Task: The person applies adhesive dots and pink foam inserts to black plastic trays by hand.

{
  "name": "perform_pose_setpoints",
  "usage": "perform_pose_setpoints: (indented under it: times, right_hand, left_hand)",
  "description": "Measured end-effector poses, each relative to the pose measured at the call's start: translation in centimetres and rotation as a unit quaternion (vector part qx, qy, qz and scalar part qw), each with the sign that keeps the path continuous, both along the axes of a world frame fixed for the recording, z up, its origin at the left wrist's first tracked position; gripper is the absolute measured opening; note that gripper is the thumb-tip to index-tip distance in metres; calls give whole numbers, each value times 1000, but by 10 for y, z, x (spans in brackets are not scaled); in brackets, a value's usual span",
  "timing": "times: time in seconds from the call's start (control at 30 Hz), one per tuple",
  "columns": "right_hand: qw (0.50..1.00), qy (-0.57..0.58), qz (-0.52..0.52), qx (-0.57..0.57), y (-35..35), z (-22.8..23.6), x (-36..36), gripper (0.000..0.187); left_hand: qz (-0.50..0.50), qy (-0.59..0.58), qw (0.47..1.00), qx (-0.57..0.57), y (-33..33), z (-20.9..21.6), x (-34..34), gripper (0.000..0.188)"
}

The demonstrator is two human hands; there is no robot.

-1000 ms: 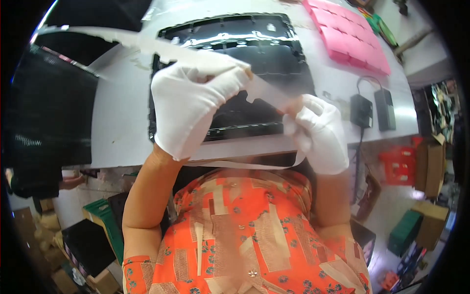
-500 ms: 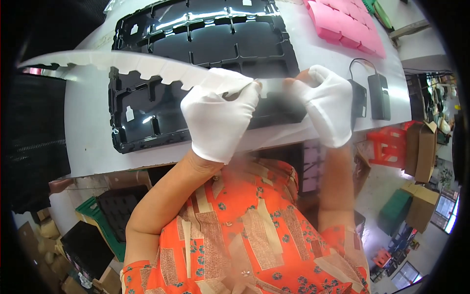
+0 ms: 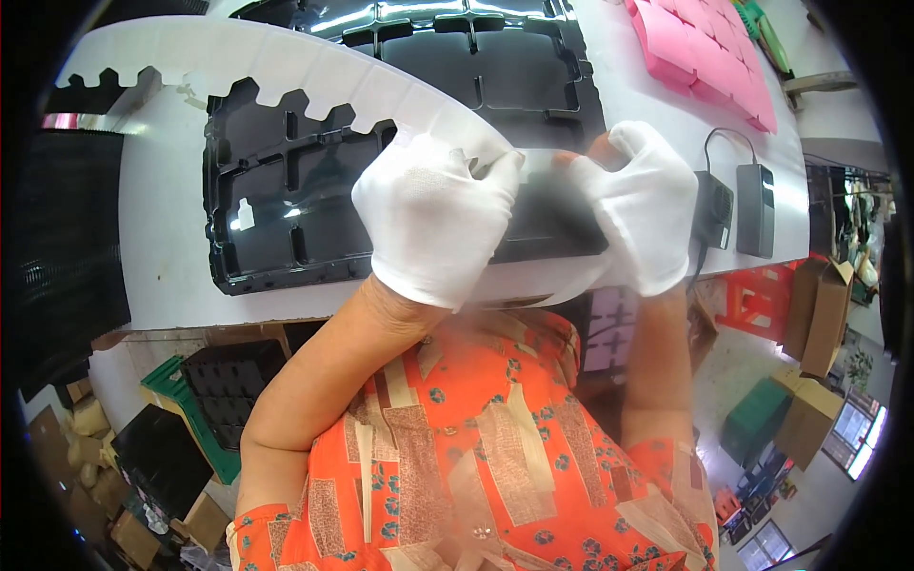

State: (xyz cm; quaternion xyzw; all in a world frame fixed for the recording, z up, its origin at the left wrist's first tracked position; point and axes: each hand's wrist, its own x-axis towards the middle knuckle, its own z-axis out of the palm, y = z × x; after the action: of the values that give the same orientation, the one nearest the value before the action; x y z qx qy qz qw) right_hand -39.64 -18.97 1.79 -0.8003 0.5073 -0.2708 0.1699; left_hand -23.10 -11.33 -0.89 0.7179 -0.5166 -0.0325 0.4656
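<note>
So, going left to right across the head view:

Far left: a dark stack of black stuff (image 3: 67,247) sits at the left edge of the white surface (image 3: 162,285), too dim to tell more.

White strip: a long white strip (image 3: 286,71) with a notched, toothed lower edge runs from the upper left down toward the middle, where both hands meet. It's held up over the surface, not lying on it.

Black tray: a big black plastic tray (image 3: 286,219) with lots of moulded compartments lies flat on the surface, right under the strip and the hands. A second black tray (image 3: 457,38) sits just behind it, touching or nearly so.

Left hand: the left hand (image 3: 433,224), in a white glove, has its fingers pressed together and pinches the near end of the strip.

Right hand: the right hand (image 3: 638,205), also white-gloved, is closed on a clear, blurry bit of film (image 3: 552,167) right next to the left hand's fingertips. Can't tell if that film is part of the strip or separate.

Right of the hands: a black power adapter (image 3: 755,209) with its cable lies on the surface, just beside the right hand.

Top right: pink sheets (image 3: 705,57) lie on the surface, well apart from the hands.

Below: green crate (image 3: 186,404) and cardboard boxes (image 3: 819,305) on the floor.
</note>
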Motion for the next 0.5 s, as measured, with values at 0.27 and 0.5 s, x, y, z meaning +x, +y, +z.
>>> perform_pose_setpoints:
  times: [0.27, 0.5]
  right_hand:
    - [999, -4, -12, -31, 1, -3, -4, 33]
    - [997, 33, -6, -72, 2, -3, -2, 34]
  left_hand:
    - [-52, -38, 998, 18, 2, 12, -5, 11]
    - [-42, -70, 996, 28, 1, 9, -5, 10]
